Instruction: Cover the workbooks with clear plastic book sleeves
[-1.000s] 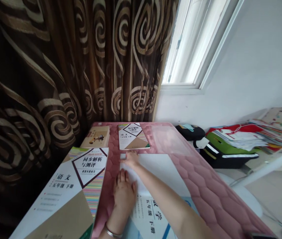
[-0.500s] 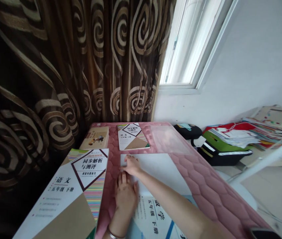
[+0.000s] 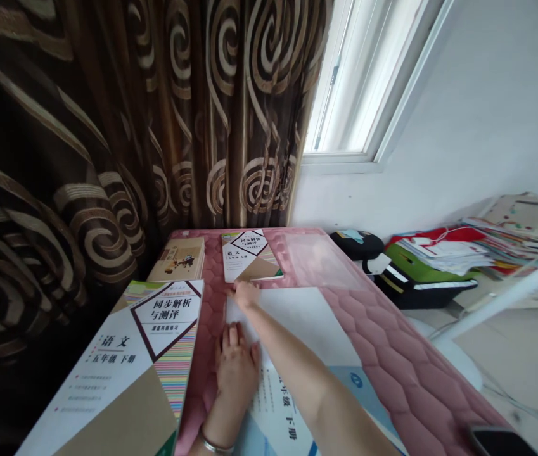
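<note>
To the right of the large Chinese-language workbook (image 3: 116, 380) lies a blue-and-white grade-five book (image 3: 275, 418), adjoined by a white sheet (image 3: 309, 316). Left hand (image 3: 237, 368): palm down on the side facing the workbook, fingers extended and slightly parted, gripping nothing. Right hand (image 3: 246, 294): at the sheet's far corner on the workbook side, fingers partly bent; whether they pinch the edge cannot be determined.

Place: likely a home
Curtain (image 3: 230, 126): swirly, behind the pink table (image 3: 416, 386)
Window (image 3: 361, 76): past the table
Books (image 3: 366, 391): on the table
</note>
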The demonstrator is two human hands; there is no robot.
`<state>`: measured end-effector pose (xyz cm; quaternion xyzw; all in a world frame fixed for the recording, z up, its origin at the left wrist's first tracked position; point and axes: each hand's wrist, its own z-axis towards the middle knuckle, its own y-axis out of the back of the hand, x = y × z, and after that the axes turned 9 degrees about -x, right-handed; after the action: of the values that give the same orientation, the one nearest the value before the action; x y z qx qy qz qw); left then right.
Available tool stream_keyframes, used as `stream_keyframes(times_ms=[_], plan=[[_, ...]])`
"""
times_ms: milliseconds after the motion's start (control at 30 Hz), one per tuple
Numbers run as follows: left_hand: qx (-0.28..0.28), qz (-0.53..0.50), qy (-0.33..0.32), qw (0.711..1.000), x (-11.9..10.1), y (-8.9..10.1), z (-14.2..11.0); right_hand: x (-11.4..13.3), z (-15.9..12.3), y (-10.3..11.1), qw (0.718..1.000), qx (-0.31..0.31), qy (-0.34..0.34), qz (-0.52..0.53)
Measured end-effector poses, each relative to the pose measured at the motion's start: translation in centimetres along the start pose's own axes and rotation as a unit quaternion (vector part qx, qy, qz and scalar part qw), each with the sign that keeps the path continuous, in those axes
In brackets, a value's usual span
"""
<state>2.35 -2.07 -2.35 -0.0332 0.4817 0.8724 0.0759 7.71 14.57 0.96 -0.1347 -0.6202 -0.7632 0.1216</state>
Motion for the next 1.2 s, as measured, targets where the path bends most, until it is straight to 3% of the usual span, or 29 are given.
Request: stream_keyframes(times_ms=[233, 400, 600, 800, 900, 1033, 1100, 1200], plan=[[0.007, 0.015, 0.001, 1.000, -0.2, -0.2, 0.0, -1.8, -3.9, 0.4, 0.995, 0.057, 0.073, 0.036], [0.017, 0.016, 0.002, 1.000, -0.2, 0.2, 0.3, -1.6, -2.3, 0.8, 0.994, 0.087, 0.060, 0.023], [0.010, 0.029, -0.012, 0.999, -0.1, 0.2, 0.1, 0.1, 0.4, 0.7, 0.999, 0.046, 0.009, -0.007], [0.034, 0.032, -0.020, 0.999, 0.1, 0.6, 0.3, 0.4, -2.6, 0.8, 0.999, -0.009, 0.051, 0.000], [0.033, 0.035, -0.025, 0.999, 0.1, 1.0, 0.6, -1.8, -5.2, 1.3, 0.991, 0.007, 0.128, 0.026], [0.020, 0.048, -0.036, 0.998, -0.1, 1.3, 0.6, -8.1, -8.8, 2.9, 0.967, 0.039, 0.239, 0.082], [0.017, 0.058, -0.037, 0.997, -0.1, 1.5, 0.5, -11.9, -10.1, 4.3, 0.969, 0.060, 0.227, 0.080], [0.034, 0.082, -0.028, 0.996, -0.6, 1.7, 0.6, -17.4, -11.4, 7.0, 0.984, 0.064, 0.155, 0.054]])
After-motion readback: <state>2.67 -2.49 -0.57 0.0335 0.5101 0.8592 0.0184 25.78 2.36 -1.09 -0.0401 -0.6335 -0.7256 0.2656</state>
